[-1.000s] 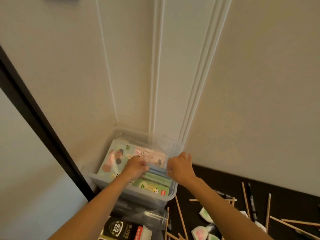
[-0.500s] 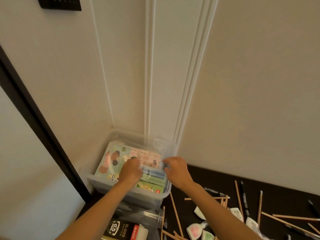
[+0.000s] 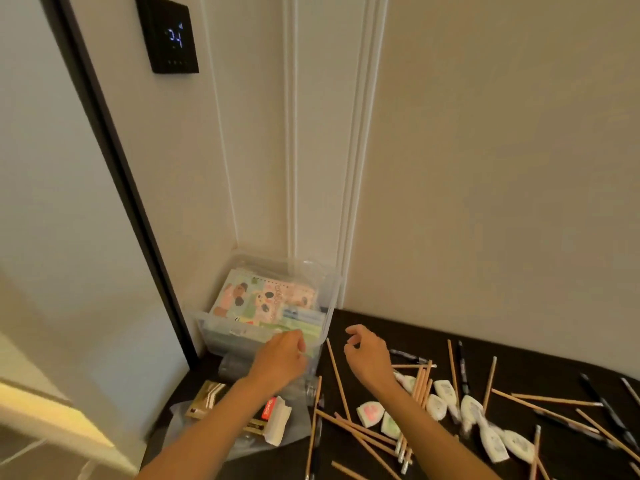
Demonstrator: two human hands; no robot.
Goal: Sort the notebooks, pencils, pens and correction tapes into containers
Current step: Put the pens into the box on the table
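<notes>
A clear plastic bin [image 3: 329, 299] stands in the wall corner on the dark table, with several colourful notebooks [image 3: 263, 299] stacked in it. My left hand [image 3: 280, 358] hovers at the bin's front rim, fingers loosely curled, and nothing shows in it. My right hand [image 3: 367, 355] hangs over the table just right of the bin, fingers relaxed and empty. Several wooden pencils [image 3: 337, 375], white correction tapes [image 3: 370, 412] and dark pens [image 3: 462, 368] lie scattered to the right.
Under my left forearm sit a clear container [image 3: 235, 365], a gold box [image 3: 204, 400] and a red-and-white packet [image 3: 273, 415]. A black thermostat [image 3: 168, 32] hangs on the wall. A black door frame [image 3: 121, 188] runs down the left side.
Both hands have lifted off the notebooks and drawn back out of the bin; my right hand moved right over the table. The view has tilted, showing more of the table.
</notes>
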